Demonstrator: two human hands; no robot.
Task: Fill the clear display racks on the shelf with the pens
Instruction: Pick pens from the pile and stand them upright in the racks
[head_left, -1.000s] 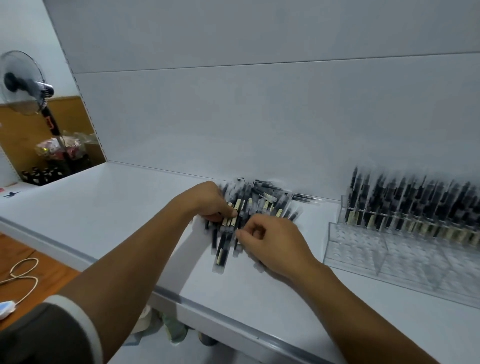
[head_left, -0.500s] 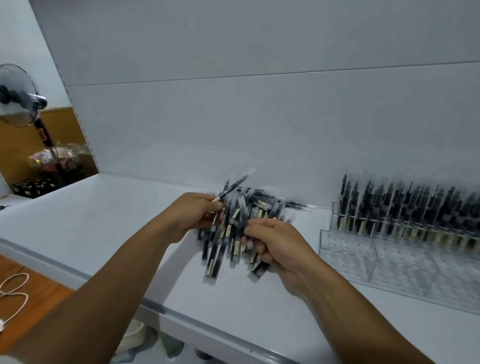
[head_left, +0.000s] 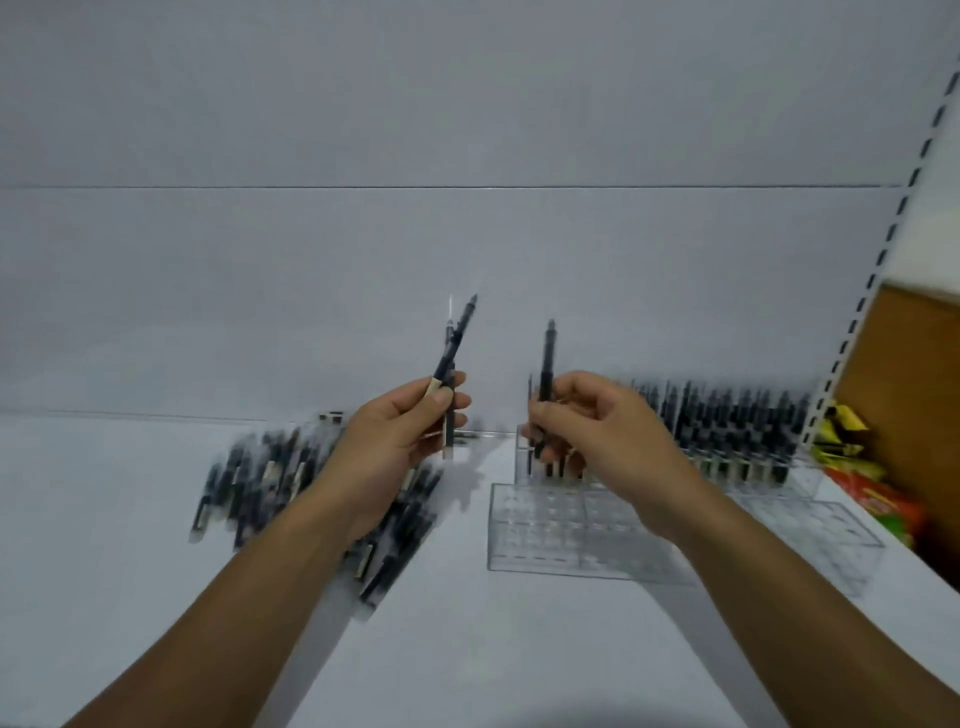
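The right hand (head_left: 602, 436) curls its fingers (head_left: 543, 415) round one pen (head_left: 548, 358), with the clear rack (head_left: 571, 525) just below them, so push it straight down into an empty hole (the left hand (head_left: 384, 457) pinches two more pens (head_left: 451, 358))

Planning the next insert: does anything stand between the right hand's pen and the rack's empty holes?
Nothing visible does. The right hand holds the pen upright by the clear rack, whose front holes lie open.
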